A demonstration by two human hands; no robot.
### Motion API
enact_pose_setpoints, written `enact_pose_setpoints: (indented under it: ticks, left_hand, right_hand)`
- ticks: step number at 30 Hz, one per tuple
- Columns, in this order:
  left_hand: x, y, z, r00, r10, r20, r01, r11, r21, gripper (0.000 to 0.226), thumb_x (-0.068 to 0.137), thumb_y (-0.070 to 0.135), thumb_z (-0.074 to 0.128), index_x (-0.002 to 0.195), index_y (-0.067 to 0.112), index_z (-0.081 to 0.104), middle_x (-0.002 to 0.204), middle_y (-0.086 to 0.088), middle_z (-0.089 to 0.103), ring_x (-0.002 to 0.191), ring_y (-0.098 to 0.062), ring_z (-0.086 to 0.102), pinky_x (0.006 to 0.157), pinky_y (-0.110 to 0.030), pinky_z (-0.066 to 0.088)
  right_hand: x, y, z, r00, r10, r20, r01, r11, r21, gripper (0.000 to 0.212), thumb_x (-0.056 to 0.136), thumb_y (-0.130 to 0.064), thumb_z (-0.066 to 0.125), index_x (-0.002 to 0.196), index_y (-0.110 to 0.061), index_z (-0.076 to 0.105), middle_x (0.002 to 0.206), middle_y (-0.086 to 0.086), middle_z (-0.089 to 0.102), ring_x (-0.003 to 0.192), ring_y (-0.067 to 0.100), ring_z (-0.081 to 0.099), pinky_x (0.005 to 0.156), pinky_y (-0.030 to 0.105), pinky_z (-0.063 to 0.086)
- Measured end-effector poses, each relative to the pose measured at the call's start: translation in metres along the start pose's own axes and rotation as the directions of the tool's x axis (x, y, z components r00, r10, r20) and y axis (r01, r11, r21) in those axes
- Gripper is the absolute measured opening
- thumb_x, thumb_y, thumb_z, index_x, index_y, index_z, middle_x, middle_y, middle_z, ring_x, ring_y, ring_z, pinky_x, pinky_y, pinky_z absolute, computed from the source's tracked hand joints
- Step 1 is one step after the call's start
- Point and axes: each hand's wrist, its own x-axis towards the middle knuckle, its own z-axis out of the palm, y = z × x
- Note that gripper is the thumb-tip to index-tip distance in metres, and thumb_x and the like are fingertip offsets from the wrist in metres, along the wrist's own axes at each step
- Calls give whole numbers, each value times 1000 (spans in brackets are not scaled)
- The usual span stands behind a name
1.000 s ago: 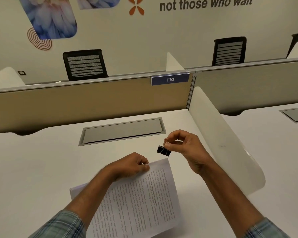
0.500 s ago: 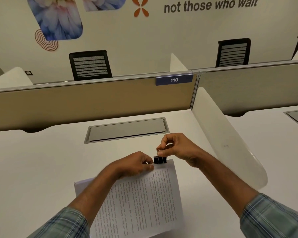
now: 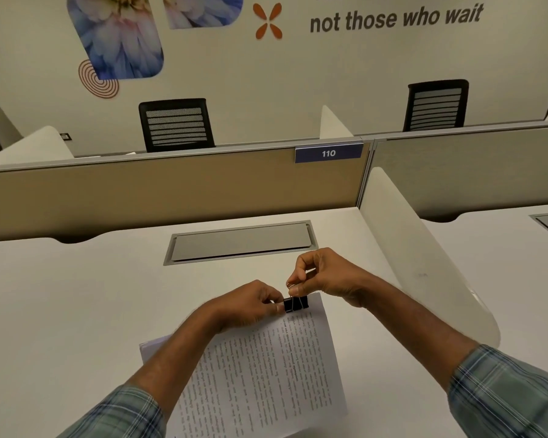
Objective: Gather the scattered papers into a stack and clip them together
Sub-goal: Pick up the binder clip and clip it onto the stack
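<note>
Your right hand [image 3: 326, 276] fingers pinch the binder clip [image 3: 295, 304] handles; your left hand [image 3: 250, 303] fingers press the paper stack [image 3: 266, 374] beside it.

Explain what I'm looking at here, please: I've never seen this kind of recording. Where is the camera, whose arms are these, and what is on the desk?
There is no machine here. A person wears a wide-angle camera on the head, looking forward and down, so the two arms reaching in from the bottom are their own. On the white desk lies a stack of printed papers. The left hand presses on the stack near its far edge. The right hand pinches the wire handles of a black binder clip that sits at that far edge; whether it has fully closed on the sheets I cannot tell. Behind are a grey cable hatch set into the desk, a partition with a label reading 110, and empty office chairs.
</note>
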Motion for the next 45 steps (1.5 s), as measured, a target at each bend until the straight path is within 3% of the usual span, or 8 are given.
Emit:
enact_pose_setpoints:
  ticks: [6,11,17,20,24,32,39,45]
  left_hand:
    - [-6,-3,-3,1000,-5,4,5,1000,7,28,105,32,54,116,18,75,114,2,76,99,-16,73,82,-22,54]
    - [-7,-4,-4,999,23,-23,-22,999,24,26,105,29,54,109,16,77,107,-5,78,99,-28,72,87,-40,56]
    - [-8,-4,-8,999,33,-5,-33,999,5,25,105,29,53,113,25,76,102,13,76,86,-4,74,74,-15,53]
    - [-7,-3,-5,999,32,-8,-31,999,12,27,106,28,53,118,20,76,105,9,76,87,-7,73,75,-16,52]
    - [-6,-5,-5,1000,18,-12,-18,1000,0,28,106,28,53,120,17,75,113,4,77,93,-12,73,80,-20,54]
    - [-3,-3,-8,1000,10,8,-10,1000,-21,22,105,29,54,99,26,75,105,2,78,95,-19,75,81,-25,55]
    - [0,1,-11,1000,8,-8,-9,999,-34,32,105,32,53,108,10,77,110,-7,79,102,-31,74,90,-44,59]
    - [6,4,-7,1000,-4,-4,3,999,-49,33,104,33,54,108,9,77,108,-11,79,102,-37,72,80,-32,51]
  right_hand:
    - [3,-6,-4,999,-9,-32,10,999,38,33,79,0,84,61,-19,63,83,4,81,90,22,78,90,36,53]
    - [5,-5,2,1000,-5,-26,6,999,34,36,79,1,84,59,-19,62,81,4,81,96,28,77,90,36,53]
    - [7,-9,-3,998,-32,-62,36,997,73,38,78,5,83,58,-18,60,83,8,81,83,15,78,89,36,53]
    - [7,-9,-3,998,-27,-60,30,999,45,37,78,4,83,59,-17,60,87,13,81,90,23,78,92,38,53]
    - [8,-8,-2,998,-20,-55,21,1000,22,38,79,4,82,58,-17,59,80,5,80,97,30,77,83,32,53]
    - [13,-5,-4,999,-19,-39,19,1000,-15,38,80,5,81,59,-17,59,75,0,80,83,19,78,77,27,57]
    - [16,1,-7,1000,-22,-21,21,999,-44,37,81,1,82,59,-17,60,80,3,80,81,15,77,79,29,56]
    - [16,6,-13,1000,2,20,0,998,-65,30,84,-6,81,64,-17,62,101,17,80,101,28,74,88,34,55]
